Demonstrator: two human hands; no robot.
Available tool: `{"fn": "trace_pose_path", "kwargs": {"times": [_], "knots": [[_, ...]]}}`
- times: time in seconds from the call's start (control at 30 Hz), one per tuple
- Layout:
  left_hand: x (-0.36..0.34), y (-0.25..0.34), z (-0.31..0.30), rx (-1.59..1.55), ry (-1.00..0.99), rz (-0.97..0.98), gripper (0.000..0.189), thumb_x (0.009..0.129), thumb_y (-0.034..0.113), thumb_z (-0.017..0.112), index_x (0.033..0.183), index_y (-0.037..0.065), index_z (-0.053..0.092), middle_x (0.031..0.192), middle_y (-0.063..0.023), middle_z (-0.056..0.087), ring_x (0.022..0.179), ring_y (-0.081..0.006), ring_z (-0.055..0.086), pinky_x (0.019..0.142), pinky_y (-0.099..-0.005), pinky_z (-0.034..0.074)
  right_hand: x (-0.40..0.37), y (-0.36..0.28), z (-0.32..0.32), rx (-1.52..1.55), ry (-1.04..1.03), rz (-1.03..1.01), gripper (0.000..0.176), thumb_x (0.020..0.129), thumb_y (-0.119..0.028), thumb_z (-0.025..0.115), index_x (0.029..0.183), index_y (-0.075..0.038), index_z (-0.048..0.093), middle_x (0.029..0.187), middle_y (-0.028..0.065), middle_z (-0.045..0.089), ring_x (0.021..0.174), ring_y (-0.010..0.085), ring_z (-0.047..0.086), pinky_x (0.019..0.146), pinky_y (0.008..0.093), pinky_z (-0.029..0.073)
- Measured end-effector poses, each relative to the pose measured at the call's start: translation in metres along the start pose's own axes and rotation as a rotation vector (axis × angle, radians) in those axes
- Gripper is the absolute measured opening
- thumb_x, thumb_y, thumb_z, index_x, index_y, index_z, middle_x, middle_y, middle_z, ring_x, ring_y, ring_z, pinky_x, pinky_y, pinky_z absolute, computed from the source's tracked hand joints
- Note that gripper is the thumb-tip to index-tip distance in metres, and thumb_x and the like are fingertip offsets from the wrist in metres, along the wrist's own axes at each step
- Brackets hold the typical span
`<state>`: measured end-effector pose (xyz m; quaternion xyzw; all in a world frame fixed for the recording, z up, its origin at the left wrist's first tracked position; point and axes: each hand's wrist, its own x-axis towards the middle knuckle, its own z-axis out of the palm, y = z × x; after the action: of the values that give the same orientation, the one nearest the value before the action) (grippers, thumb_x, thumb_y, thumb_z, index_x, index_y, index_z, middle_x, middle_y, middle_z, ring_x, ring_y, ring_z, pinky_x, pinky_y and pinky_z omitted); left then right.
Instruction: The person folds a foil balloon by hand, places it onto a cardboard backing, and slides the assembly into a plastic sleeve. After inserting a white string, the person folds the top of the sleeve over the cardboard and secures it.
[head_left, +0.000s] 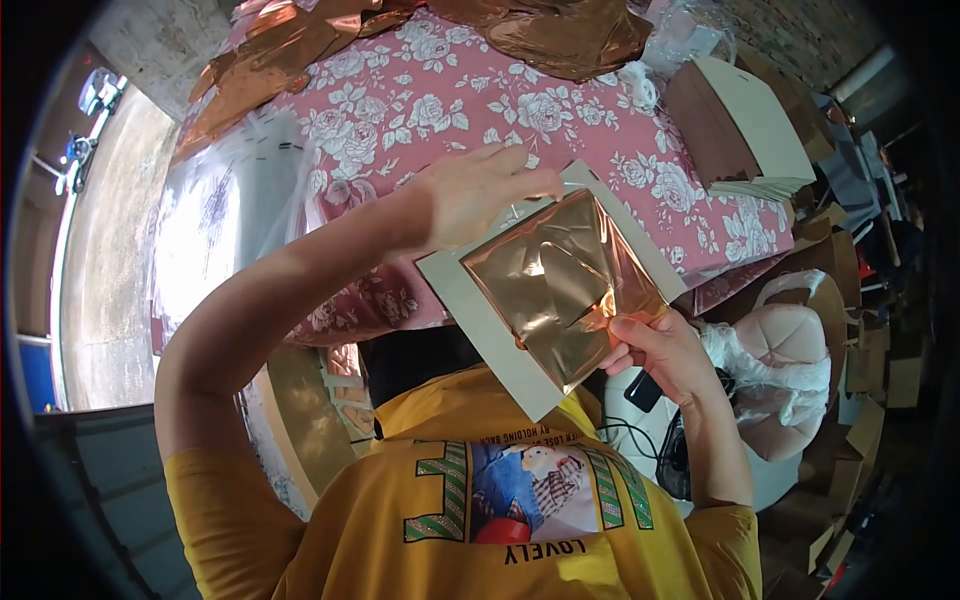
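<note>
A beige board (487, 318) is tilted in front of my body, with a shiny copper-coloured foil sheet (540, 270) lying over most of its face. The foil is wrinkled, and a strip of board shows along its sides. My right hand (665, 350) grips the near right edge, thumb on top of the foil and fingers underneath. Over the far left edge is my left hand (490, 195), its fingertips by the foil's upper corner. That hand is blurred, and whether it pinches anything I cannot make out.
The table wears a pink cloth (420, 120) with white flowers. On it are loose copper foil (560, 35), a stack of boards (740, 130) at the right and clear plastic (230, 200) at the left. A padded seat (785, 360) and cardboard (860, 440) stand to my right.
</note>
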<state>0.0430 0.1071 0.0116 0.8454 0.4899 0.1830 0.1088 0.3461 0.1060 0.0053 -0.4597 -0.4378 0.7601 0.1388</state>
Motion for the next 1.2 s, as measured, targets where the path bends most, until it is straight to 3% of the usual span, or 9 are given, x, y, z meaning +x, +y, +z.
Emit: {"fn": "trace_pose_path", "kwargs": {"times": [0.03, 0.23, 0.47, 0.77, 0.83, 0.87, 0.97, 1.03, 1.2], "knots": [[0.002, 0.002, -0.006, 0.036, -0.119, -0.009, 0.035, 0.084, 0.002, 0.051, 0.118, 0.011, 0.05, 0.104, -0.0131, 0.051, 0.103, -0.0325, 0.053, 0.086, -0.0424, 0.045, 0.0, 0.0, 0.0, -0.002, -0.006, 0.008, 0.023, 0.091, -0.017, 0.064, 0.095, 0.005, 0.063, 0.085, 0.0092, 0.064, 0.07, 0.0207, 0.069, 0.064, 0.0283, 0.059], [0.006, -0.002, -0.011, 0.013, -0.179, 0.029, 0.032, 0.081, 0.001, 0.053, 0.113, 0.007, 0.053, 0.106, -0.0177, 0.049, 0.101, -0.0347, 0.054, 0.084, -0.0438, 0.046, 0.002, -0.001, -0.001, -0.01, -0.025, -0.011, 0.023, 0.091, -0.017, 0.064, 0.096, 0.006, 0.063, 0.085, 0.0095, 0.064, 0.071, 0.0203, 0.069, 0.065, 0.0278, 0.059], [0.005, 0.012, -0.008, 0.066, -0.062, -0.012, 0.018, 0.086, 0.009, 0.055, 0.101, 0.001, 0.048, 0.098, -0.0145, 0.049, 0.091, -0.0354, 0.054, 0.079, -0.0427, 0.045, 0.002, -0.002, -0.001, -0.013, -0.042, -0.025, 0.025, 0.093, -0.018, 0.061, 0.097, 0.007, 0.063, 0.085, 0.0106, 0.065, 0.072, 0.0202, 0.07, 0.067, 0.0268, 0.058], [0.01, 0.011, -0.011, 0.067, -0.103, 0.002, 0.033, 0.082, 0.004, 0.057, 0.112, 0.001, 0.043, 0.104, -0.0179, 0.048, 0.094, -0.0366, 0.054, 0.079, -0.0446, 0.045, 0.006, -0.002, 0.002, -0.033, -0.033, -0.02, 0.026, 0.093, -0.018, 0.061, 0.096, 0.007, 0.063, 0.083, 0.0113, 0.065, 0.073, 0.022, 0.07, 0.068, 0.0283, 0.058], [0.013, 0.018, -0.017, 0.119, -0.244, -0.095, 0.061, 0.067, 0.003, 0.075, 0.118, 0.001, 0.043, 0.112, -0.0223, 0.049, 0.1, -0.0396, 0.059, 0.08, -0.0452, 0.05, 0.007, -0.003, 0.002, -0.027, -0.029, -0.013, 0.026, 0.094, -0.018, 0.06, 0.096, 0.008, 0.062, 0.082, 0.0118, 0.065, 0.073, 0.0222, 0.07, 0.068, 0.0283, 0.058], [0.014, 0.023, -0.021, 0.117, -0.245, -0.103, 0.061, 0.067, 0.003, 0.075, 0.118, 0.001, 0.043, 0.112, -0.0223, 0.049, 0.1, -0.0396, 0.059, 0.08, -0.0452, 0.05, 0.006, -0.003, 0.003, -0.029, -0.035, -0.008, 0.026, 0.094, -0.018, 0.06, 0.096, 0.008, 0.062, 0.082, 0.0118, 0.065, 0.073, 0.0222, 0.07, 0.068, 0.0283, 0.058], [0.015, 0.027, -0.027, 0.081, -0.326, -0.069, 0.058, 0.069, 0.005, 0.074, 0.119, 0.003, 0.044, 0.112, -0.0229, 0.049, 0.094, -0.0397, 0.061, 0.077, -0.0462, 0.051, 0.006, -0.006, 0.006, -0.046, -0.013, -0.01, 0.026, 0.093, -0.018, 0.061, 0.096, 0.008, 0.062, 0.081, 0.0118, 0.065, 0.072, 0.0221, 0.07, 0.068, 0.0279, 0.058], [0.012, 0.025, -0.024, 0.198, -0.262, 0.055, 0.029, 0.084, 0.008, 0.057, 0.112, 0.006, 0.049, 0.102, -0.0193, 0.051, 0.092, -0.0386, 0.059, 0.071, -0.0453, 0.049, 0.007, -0.004, 0.003, -0.057, -0.009, -0.013, 0.026, 0.093, -0.018, 0.061, 0.095, 0.007, 0.062, 0.08, 0.0117, 0.065, 0.072, 0.0214, 0.07, 0.067, 0.0274, 0.058], [0.01, 0.02, -0.019, 0.311, -0.241, 0.072, 0.03, 0.084, 0.017, 0.059, 0.107, -0.002, 0.057, 0.112, -0.0248, 0.051, 0.092, -0.0375, 0.063, 0.078, -0.0454, 0.053, 0.007, -0.004, 0.001, -0.072, -0.019, 0.003, 0.025, 0.093, -0.019, 0.062, 0.095, 0.006, 0.063, 0.08, 0.0123, 0.066, 0.071, 0.0205, 0.07, 0.067, 0.0271, 0.058]]}}
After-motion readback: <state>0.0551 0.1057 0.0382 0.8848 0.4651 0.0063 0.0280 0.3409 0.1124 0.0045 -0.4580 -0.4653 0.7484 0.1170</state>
